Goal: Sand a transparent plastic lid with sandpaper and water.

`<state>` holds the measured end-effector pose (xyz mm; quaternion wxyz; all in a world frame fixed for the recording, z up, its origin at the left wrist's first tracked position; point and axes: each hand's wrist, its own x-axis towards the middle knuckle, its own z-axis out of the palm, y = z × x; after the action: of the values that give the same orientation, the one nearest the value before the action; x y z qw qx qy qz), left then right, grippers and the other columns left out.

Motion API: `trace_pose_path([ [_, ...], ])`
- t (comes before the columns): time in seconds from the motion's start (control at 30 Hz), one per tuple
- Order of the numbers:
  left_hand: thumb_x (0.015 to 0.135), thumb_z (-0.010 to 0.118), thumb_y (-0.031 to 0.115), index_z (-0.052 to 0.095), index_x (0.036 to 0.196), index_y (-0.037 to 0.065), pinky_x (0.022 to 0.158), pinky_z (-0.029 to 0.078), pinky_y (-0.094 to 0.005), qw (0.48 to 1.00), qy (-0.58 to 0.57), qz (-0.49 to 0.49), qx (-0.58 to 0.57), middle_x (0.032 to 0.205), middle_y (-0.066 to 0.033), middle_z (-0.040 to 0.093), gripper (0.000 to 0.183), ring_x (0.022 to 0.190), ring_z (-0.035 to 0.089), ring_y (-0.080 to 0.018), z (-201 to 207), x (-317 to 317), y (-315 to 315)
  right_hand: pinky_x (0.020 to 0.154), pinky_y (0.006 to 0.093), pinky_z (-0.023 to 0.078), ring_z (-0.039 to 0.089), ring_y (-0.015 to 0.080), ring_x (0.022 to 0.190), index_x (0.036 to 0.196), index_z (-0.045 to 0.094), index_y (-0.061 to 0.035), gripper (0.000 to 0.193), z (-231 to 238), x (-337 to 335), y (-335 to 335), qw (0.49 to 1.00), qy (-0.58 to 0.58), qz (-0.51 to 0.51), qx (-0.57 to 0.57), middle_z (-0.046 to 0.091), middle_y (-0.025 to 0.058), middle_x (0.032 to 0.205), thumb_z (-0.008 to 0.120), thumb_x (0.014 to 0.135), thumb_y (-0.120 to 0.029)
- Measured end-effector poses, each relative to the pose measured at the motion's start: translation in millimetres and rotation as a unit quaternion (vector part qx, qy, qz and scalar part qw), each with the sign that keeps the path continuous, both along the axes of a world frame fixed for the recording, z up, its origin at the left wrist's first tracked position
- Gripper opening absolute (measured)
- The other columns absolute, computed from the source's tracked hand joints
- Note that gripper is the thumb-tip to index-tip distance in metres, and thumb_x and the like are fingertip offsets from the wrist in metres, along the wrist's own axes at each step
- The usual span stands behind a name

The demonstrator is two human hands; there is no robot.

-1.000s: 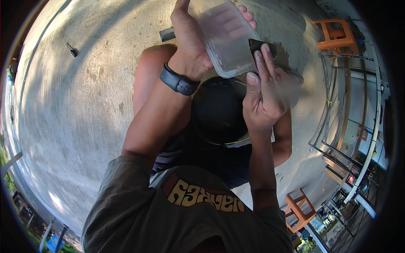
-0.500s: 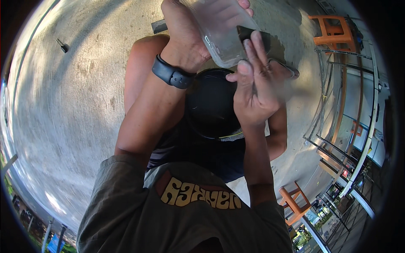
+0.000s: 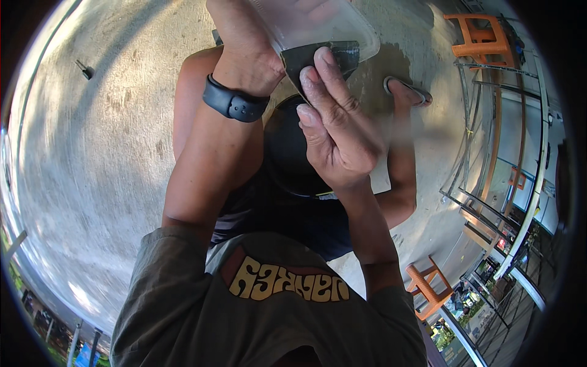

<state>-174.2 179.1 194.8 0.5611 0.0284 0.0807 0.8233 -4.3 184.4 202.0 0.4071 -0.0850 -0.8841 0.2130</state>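
My left hand (image 3: 247, 43) grips a clear, rounded-corner plastic container (image 3: 324, 27) at the top of the view. Some of its fingers show through the plastic, and the upper part runs out of the picture. In my right hand (image 3: 342, 128) is a thin dark sheet that looks like sandpaper (image 3: 296, 59). Two fingertips press it flat against the container's near side, and the thumb is at its lower edge. Pale dust marks those fingertips. Below the hands, a round black basin (image 3: 290, 150) rests between my legs, partly hidden by my right hand.
A small dark object like a key (image 3: 85, 70) lies on the concrete floor (image 3: 128, 134) to the left. Orange plastic stools (image 3: 483, 46) stand at the right, beside metal frames (image 3: 468, 128). My sandalled foot (image 3: 406, 92) rests near a damp patch.
My right hand has moved left with the dark sheet, which now lies across the container's near edge. The container has shifted up and tilted, and my left wrist has moved slightly left.
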Motion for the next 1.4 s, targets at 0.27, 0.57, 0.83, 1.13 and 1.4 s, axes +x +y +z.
trace_pose_path([
  [0.27, 0.099, 0.028, 0.069, 0.049, 0.133, -0.006, 0.1, 0.05, -0.0486, 0.995, 0.022, 0.027, 0.088, 0.118, -0.0224, 0.061, 0.085, 0.114, 0.06, -0.0349, -1.3, -1.5, -0.8, 0.066, 0.0228, 0.055, 0.073, 0.0137, 0.092, 0.123, 0.069, 0.0023, 0.031, -0.9, -4.4, 14.3, 0.992, 0.0, -0.016, 0.123, 0.067, 0.0169, 0.132, 0.062, 0.102, -0.018],
  [0.57, 0.096, 0.051, 0.061, 0.049, 0.135, -0.001, 0.1, 0.052, -0.0548, 0.93, -0.053, -0.102, 0.349, 0.126, -0.0218, 0.06, 0.073, 0.121, 0.057, -0.0359, -19.2, -1.3, 19.6, 0.087, 0.0294, 0.06, 0.075, 0.0164, 0.097, 0.117, 0.076, -0.0125, 0.036, 16.3, -0.5, 39.2, 0.995, 0.03, -0.058, 0.069, 0.071, 0.0018, 0.128, 0.081, 0.082, -0.015],
  [0.83, 0.091, 0.068, 0.05, 0.044, 0.139, -0.004, 0.109, 0.045, -0.0469, 0.961, 0.109, -0.099, 0.232, 0.128, -0.0194, 0.054, 0.076, 0.124, 0.052, -0.0313, -40.3, -27.3, 10.9, 0.077, 0.0264, 0.059, 0.074, 0.0153, 0.089, 0.118, 0.075, -0.0042, 0.034, 20.9, 2.6, 34.2, 0.996, 0.062, -0.002, 0.069, 0.071, 0.0124, 0.125, 0.077, 0.084, -0.006],
  [1.13, 0.099, 0.049, 0.052, 0.048, 0.135, 0.003, 0.098, 0.056, -0.0538, 0.95, 0.07, -0.126, 0.277, 0.127, -0.0224, 0.061, 0.06, 0.119, 0.061, -0.0336, -26.5, -19.1, 9.8, 0.078, 0.024, 0.061, 0.075, 0.0102, 0.082, 0.112, 0.078, -0.013, 0.031, 10.4, 7.1, 14.1, 0.993, 0.006, 0.037, 0.114, 0.071, -0.0028, 0.127, 0.081, 0.083, -0.021],
  [1.4, 0.09, 0.069, 0.047, 0.044, 0.14, -0.002, 0.107, 0.048, -0.0475, 0.961, 0.055, -0.136, 0.234, 0.133, -0.0187, 0.051, 0.075, 0.13, 0.048, -0.0329, -25.4, -26.2, 2.1, 0.076, 0.0238, 0.062, 0.074, 0.0142, 0.098, 0.114, 0.077, -0.0096, 0.027, 5.3, 8.6, 31.1, 0.996, 0.002, 0.046, 0.075, 0.072, 0.003, 0.125, 0.077, 0.087, -0.015],
])
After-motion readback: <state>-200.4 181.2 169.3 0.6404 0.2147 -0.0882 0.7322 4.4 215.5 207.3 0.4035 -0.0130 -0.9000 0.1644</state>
